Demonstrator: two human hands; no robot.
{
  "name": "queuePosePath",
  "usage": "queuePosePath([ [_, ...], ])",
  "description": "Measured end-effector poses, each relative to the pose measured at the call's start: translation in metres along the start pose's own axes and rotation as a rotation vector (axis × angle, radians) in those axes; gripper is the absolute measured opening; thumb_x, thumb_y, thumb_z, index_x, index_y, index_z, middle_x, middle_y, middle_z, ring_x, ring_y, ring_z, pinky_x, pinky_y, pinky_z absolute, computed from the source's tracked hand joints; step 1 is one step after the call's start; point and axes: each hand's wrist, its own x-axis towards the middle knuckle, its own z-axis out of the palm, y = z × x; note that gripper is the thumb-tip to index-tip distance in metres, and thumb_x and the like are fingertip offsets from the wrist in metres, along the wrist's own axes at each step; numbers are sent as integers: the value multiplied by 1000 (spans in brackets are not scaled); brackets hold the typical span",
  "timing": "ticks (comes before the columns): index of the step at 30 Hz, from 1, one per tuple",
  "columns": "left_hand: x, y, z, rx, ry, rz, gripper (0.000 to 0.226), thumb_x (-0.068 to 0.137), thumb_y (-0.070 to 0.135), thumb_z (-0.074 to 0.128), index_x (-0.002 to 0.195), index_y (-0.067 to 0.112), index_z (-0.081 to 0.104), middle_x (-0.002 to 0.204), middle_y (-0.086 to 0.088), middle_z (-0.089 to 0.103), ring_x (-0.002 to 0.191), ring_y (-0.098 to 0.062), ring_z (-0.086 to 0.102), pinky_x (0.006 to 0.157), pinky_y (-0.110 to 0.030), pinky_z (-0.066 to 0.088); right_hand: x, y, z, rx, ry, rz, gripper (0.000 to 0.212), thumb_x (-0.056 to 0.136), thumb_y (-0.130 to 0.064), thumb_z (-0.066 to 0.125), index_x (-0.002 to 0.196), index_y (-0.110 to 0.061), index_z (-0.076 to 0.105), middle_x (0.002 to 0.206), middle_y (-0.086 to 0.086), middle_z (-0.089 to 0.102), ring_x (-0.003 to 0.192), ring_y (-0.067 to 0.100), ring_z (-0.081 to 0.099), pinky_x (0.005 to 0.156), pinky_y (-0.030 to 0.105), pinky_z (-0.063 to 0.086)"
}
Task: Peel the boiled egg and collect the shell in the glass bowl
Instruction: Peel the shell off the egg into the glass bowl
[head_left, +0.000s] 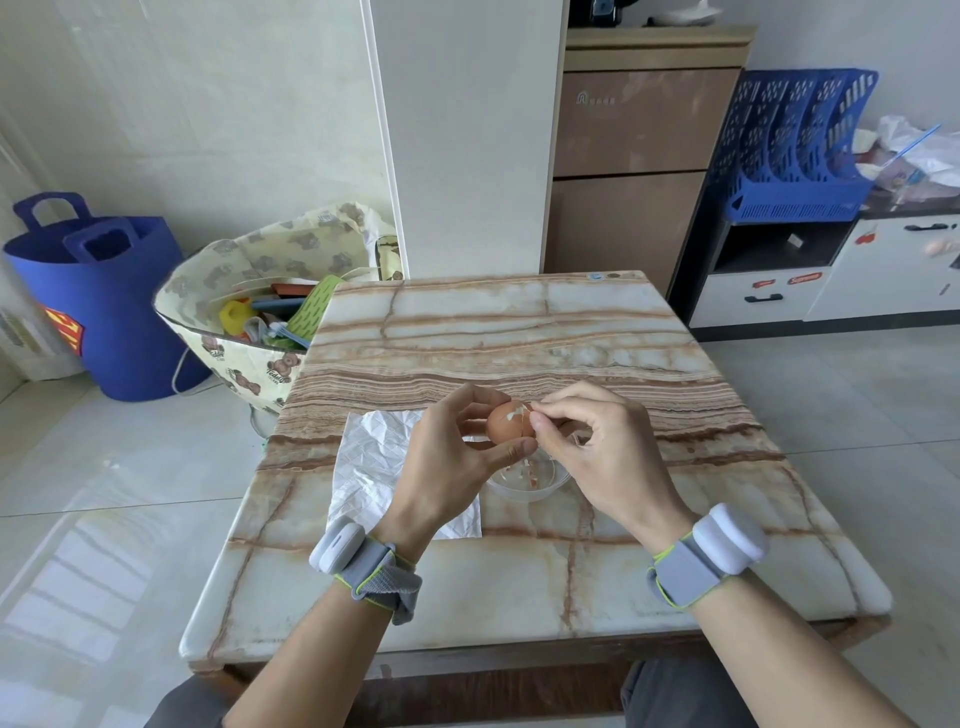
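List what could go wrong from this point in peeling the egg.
1. The left hand holds the egg by its fingertips only, while the right hand pinches a shell flake at its top; a hard tug could make the egg slip.
2. The egg seems to sit over the glass bowl near its far rim, not its centre, so loosened flakes may land on the marble table instead of joining the shell bits already in the bowl.

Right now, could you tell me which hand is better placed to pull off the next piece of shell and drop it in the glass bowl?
The right hand: it pinches the cracked shell atop the boiled egg, directly above the glass bowl, while the left hand grips the egg.
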Motion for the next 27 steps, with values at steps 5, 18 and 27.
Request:
queuePosePath([
  [5,0,-1,0,13,2,1,46,69,18,96,108,16,70,100,-1,78,89,-12,75,71,-21,58,0,2,2,-66,18,-66,6,90,-6,77,85,-8,79,84,-3,70,74,14,67,64,37,55],
  [18,1,-2,-2,-44,8,-9,44,70,10,94,106,18,69,98,0,78,88,-10,75,71,-18,57,3,2,0,54,51,102,15,92,-7,74,80,-15,75,78,-8,73,73,13,71,68,34,58],
  [27,2,-3,-5,-36,11,7,44,71,8,93,106,21,69,100,2,77,89,-9,74,74,-18,57,-1,4,-3,48,23,139,13,89,-6,79,81,-16,77,78,-7,73,70,14,70,65,34,57],
])
